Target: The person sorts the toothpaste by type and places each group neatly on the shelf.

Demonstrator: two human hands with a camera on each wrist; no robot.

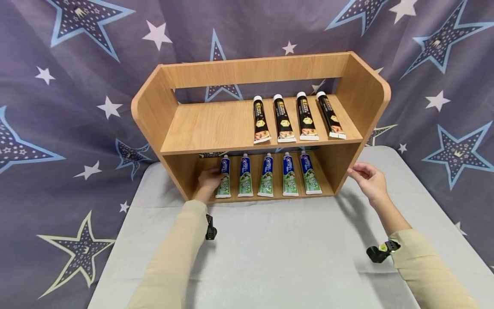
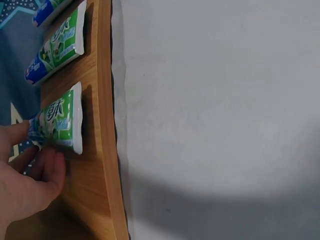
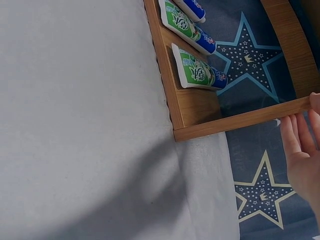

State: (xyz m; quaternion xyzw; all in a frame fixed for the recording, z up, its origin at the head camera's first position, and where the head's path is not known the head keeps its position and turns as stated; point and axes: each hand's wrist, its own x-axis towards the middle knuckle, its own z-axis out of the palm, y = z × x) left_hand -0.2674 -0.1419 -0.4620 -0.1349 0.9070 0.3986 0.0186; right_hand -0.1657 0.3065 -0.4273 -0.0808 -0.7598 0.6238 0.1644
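Observation:
A two-level wooden shelf [image 1: 247, 148] stands on the covered table. At the left end of its lower level, my left hand [image 1: 209, 180] pinches a blue-and-green toothpaste tube [image 1: 224, 180] from its left side. In the left wrist view, fingers [image 2: 52, 167] curl beside that tube's blue part, its white crimped end facing the front edge. My right hand [image 1: 368, 180] holds the front edge of the shelf's right side panel [image 1: 356, 159]. Seen from the right wrist, the thumb lies on one side of that panel and the fingers [image 3: 295, 132] on the other.
Several more blue-and-green toothpaste tubes [image 1: 266, 176] lie in a spaced row on the lower level. Black tubes with white caps [image 1: 283, 120] lie on the upper level's right part. A star-patterned curtain [image 1: 88, 128] hangs behind; a pale cloth [image 1: 270, 249] covers the table.

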